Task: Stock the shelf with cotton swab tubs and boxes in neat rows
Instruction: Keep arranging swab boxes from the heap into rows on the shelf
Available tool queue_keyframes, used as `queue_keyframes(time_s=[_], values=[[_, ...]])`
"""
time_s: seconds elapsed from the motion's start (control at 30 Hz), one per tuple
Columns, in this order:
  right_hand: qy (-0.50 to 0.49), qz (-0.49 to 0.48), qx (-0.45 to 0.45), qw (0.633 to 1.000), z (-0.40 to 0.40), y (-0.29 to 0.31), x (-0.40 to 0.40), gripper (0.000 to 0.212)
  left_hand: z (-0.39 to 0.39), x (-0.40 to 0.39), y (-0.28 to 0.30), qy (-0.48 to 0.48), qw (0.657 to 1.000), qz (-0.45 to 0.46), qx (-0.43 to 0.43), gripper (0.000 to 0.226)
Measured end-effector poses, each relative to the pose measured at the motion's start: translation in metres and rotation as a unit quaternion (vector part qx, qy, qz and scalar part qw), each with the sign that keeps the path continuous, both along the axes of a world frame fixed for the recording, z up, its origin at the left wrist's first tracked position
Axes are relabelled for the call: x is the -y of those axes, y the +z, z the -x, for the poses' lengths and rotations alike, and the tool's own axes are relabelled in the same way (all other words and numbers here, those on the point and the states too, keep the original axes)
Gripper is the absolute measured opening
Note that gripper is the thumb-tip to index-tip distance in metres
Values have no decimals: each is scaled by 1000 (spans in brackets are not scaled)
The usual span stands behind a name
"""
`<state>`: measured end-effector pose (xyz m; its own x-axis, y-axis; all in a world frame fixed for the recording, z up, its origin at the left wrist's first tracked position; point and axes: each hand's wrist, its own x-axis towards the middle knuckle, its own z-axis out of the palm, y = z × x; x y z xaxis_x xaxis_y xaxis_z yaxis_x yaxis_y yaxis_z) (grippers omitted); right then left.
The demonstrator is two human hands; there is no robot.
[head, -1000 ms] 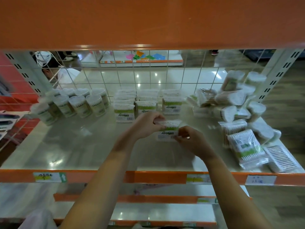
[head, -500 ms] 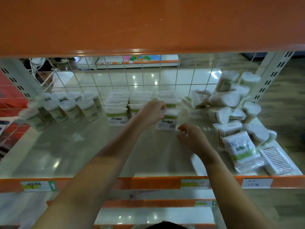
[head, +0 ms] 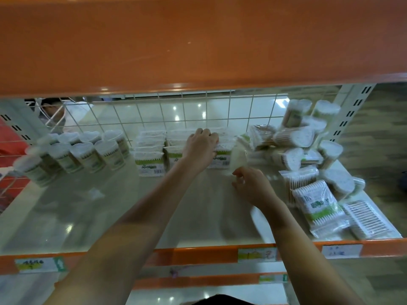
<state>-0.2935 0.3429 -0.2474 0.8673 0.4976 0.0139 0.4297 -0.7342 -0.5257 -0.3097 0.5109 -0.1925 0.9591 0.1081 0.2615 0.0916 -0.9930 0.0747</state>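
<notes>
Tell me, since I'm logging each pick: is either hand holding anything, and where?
The left hand grips the top of a swab box in the row; the right hand holds nothing.

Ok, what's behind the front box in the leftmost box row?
Behind the front box stand more identical boxes, running back to the wire grid. Only their top edges show; their labels and exact count are hidden.

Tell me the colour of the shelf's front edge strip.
Orange, on the shelf's front edge strip, clearest in the head view.
</notes>
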Motion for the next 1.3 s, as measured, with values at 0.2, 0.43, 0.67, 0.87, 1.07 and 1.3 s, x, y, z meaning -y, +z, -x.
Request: queue_keyframes(time_s=[0.2,0.43,0.67,0.87,1.07,1.3], values=[[8,20,13,1000,0,0,-2,33,3,3,-4,2,1000,-28,3,39],[17,42,47,998,5,-1,7,35,-2,22,6,-48,997,-51,35,41],[28,49,80,995,21,0,19,36,-26,55,6,-94,992,-77,25,40],[53,92,84,991,24,4,27,35,-56,78,6,-70,992,-105,-3,49],[49,82,70,993,24,2,33,31,-78,84,-1,-47,989,-135,-26,58],[42,45,71,996,26,6,33,34,-93,88,-2,-75,988,-132,-21,50]])
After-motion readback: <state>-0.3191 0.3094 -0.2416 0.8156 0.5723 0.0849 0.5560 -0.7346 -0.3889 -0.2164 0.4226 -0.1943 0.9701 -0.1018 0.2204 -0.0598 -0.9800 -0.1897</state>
